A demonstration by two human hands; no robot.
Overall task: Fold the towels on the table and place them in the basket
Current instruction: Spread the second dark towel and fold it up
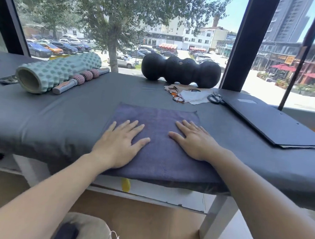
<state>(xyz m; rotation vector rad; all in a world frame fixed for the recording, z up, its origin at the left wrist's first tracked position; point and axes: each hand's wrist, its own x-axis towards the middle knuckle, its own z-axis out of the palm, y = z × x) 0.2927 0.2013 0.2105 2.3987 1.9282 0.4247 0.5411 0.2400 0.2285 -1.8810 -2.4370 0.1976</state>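
Both flat hands (117,144) on smooth purple-blue towel (158,123), spread square.

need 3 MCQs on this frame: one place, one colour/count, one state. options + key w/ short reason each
1. Where does the dark purple cloth towel lie?
A. on the table's near edge
B. in a basket
C. on the floor

2. How many pink balls does the grey massage stick carry?
A. one
B. three
C. five

3. How are the hands?
A. gripping scissors
B. curled into fists
C. flat on the towel

Key: 1 A, it lies on the grey-covered table at the near edge; 2 B, three show in a row; 3 C, left hand and right hand press it, fingers straight.
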